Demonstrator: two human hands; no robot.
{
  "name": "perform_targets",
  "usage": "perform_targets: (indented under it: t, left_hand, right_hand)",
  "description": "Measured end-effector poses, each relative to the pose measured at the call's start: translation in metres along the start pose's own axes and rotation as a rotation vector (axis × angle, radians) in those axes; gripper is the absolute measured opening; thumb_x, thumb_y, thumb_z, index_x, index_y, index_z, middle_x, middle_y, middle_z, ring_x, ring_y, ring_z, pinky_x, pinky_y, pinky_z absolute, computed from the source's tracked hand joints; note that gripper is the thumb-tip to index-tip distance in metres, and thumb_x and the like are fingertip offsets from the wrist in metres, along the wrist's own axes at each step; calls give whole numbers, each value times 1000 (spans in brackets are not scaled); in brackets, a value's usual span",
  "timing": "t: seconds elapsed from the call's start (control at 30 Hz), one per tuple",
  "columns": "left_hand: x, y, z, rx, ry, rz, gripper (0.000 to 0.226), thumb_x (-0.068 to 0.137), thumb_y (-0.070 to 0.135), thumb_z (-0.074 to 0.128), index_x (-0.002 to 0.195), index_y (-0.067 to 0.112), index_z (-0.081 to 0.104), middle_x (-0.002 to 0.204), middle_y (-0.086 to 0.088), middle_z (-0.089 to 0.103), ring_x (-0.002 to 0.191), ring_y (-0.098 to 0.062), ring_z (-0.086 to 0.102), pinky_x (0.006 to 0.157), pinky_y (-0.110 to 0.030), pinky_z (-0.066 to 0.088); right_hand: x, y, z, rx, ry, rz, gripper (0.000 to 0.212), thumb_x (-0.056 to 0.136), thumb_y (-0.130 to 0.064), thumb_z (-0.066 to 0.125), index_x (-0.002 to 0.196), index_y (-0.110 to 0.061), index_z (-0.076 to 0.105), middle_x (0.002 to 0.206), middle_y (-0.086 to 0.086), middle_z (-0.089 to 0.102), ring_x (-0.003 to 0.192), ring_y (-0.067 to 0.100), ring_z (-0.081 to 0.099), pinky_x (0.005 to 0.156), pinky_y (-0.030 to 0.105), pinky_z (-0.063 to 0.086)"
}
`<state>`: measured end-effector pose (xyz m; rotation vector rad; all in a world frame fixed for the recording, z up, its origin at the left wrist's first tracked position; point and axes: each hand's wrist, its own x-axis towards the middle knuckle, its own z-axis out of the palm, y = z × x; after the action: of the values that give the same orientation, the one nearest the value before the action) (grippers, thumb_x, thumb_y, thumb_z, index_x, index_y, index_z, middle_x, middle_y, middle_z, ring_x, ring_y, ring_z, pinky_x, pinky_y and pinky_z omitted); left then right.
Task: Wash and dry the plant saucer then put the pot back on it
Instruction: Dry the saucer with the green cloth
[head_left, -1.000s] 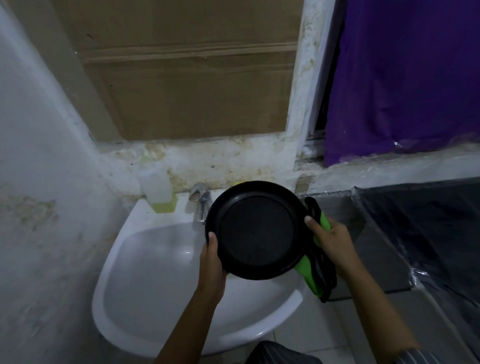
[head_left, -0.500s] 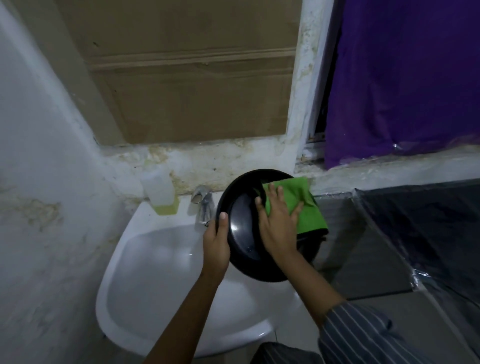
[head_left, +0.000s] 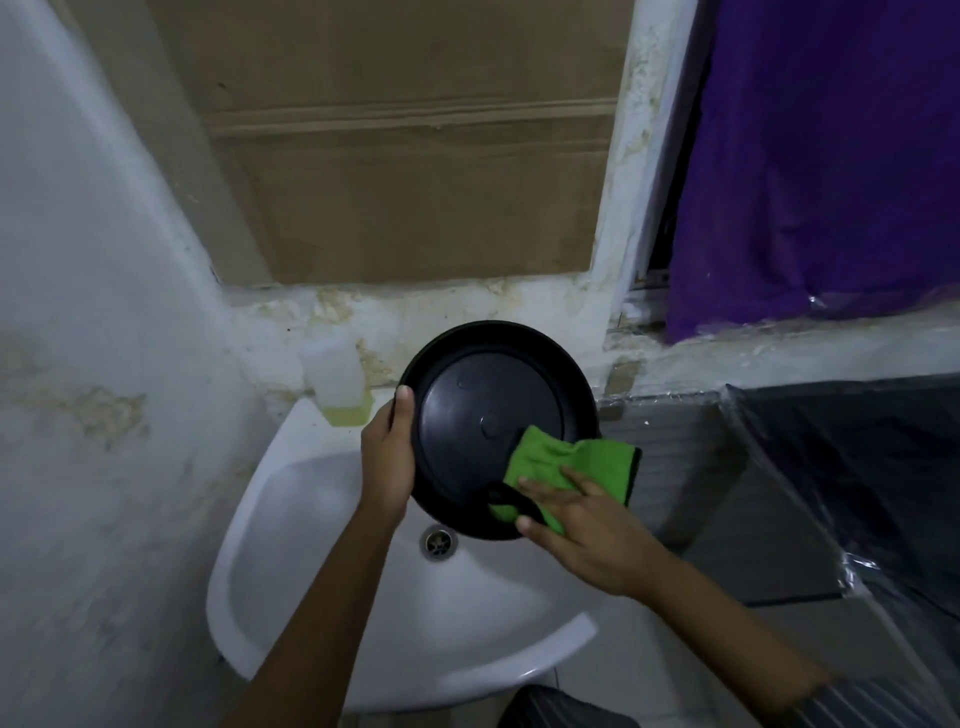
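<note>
A round black plant saucer (head_left: 483, 410) is held tilted on edge above the white sink (head_left: 322, 582), its flat underside facing me. My left hand (head_left: 387, 457) grips its left rim, thumb on the edge. My right hand (head_left: 582, 525) presses a green cloth (head_left: 566, 462) with a black border flat against the saucer's lower right part. The pot is not in view.
A translucent soap bottle (head_left: 337, 384) with yellow liquid stands on the sink's back left corner. The drain (head_left: 439, 541) shows below the saucer. A plastic-covered counter (head_left: 852, 467) lies to the right, a purple curtain (head_left: 821, 156) behind it, cardboard (head_left: 405, 156) above the sink.
The saucer was turned over, so its underside faces me. My right hand with the cloth moved from the saucer's upper right to its lower right.
</note>
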<state>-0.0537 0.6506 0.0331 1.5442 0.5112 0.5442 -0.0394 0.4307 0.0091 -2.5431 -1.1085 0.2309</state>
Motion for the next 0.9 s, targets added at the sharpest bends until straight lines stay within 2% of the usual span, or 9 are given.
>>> perform_targets:
  t: [0.17, 0.23, 0.3, 0.37, 0.47, 0.57, 0.67, 0.77, 0.9]
  left_hand:
    - [-1, -5, 10, -64, 1, -78, 44, 93, 47, 45, 110, 12, 67, 103, -5, 69, 93, -18, 64, 76, -27, 51]
    - [-4, -8, 15, -93, -6, -119, 44, 94, 45, 46, 108, 9, 68, 104, -10, 69, 94, -23, 65, 78, -34, 54]
    - [-8, -13, 18, -150, -33, -175, 44, 94, 42, 47, 111, 7, 67, 106, -14, 69, 100, -29, 65, 91, -44, 53]
    - [-11, -17, 16, -216, -52, -229, 46, 95, 41, 46, 120, 6, 61, 114, -17, 67, 107, -31, 63, 99, -49, 47]
    - [-12, -19, 10, -225, -74, -244, 51, 94, 45, 46, 122, 5, 60, 119, -18, 64, 112, -31, 61, 104, -50, 43]
    - [-13, -16, 5, -177, -59, -138, 46, 93, 44, 47, 115, 8, 65, 112, -7, 70, 109, -20, 64, 97, -37, 50]
    - [-16, -14, 1, -130, -48, -73, 36, 93, 41, 48, 108, 16, 68, 94, 11, 72, 90, 3, 67, 69, -9, 52]
    - [-21, -18, -3, -82, -58, -82, 27, 93, 41, 50, 93, 24, 71, 79, 14, 74, 76, 6, 67, 57, -7, 50]
    - [-24, -21, -7, -56, -3, -91, 32, 93, 38, 51, 74, 22, 71, 72, 9, 71, 65, 1, 66, 52, -9, 51]
  right_hand:
    - [9, -3, 1, 16, -117, -140, 55, 98, -50, 28, 149, -31, 17, 156, -1, 23, 129, -13, -7, 101, 3, -24]
    - [19, -16, 6, 109, -119, -211, 57, 98, -49, 29, 149, -29, 16, 157, 0, 20, 120, -24, -21, 90, -6, -26]
    - [34, -26, 9, 158, -90, -259, 58, 99, -48, 29, 150, -26, 14, 157, 0, 18, 110, -35, -29, 95, -4, -25]
    - [53, -28, 8, 111, -43, -270, 57, 99, -47, 28, 150, -25, 14, 157, 0, 20, 125, -29, -17, 114, 17, -19]
    - [75, -28, 2, 15, 18, -304, 53, 100, -46, 28, 148, -28, 18, 156, -1, 25, 142, -2, 14, 120, 34, -8]
    - [89, -31, -1, 49, 84, -340, 46, 100, -42, 30, 144, -29, 24, 153, -1, 32, 143, 4, 19, 120, 35, -5]
    - [96, -28, -4, -32, 133, -386, 41, 98, -29, 43, 138, -19, 40, 151, 1, 36, 143, 13, 24, 119, 40, 6]
    - [99, -23, -8, -188, 410, -319, 34, 79, -15, 67, 112, -12, 65, 129, 19, 56, 123, 32, 52, 101, 48, 40]
    - [93, -16, -18, -373, 664, 42, 31, 70, -30, 73, 100, -22, 70, 104, 12, 66, 97, 31, 64, 82, 42, 48]
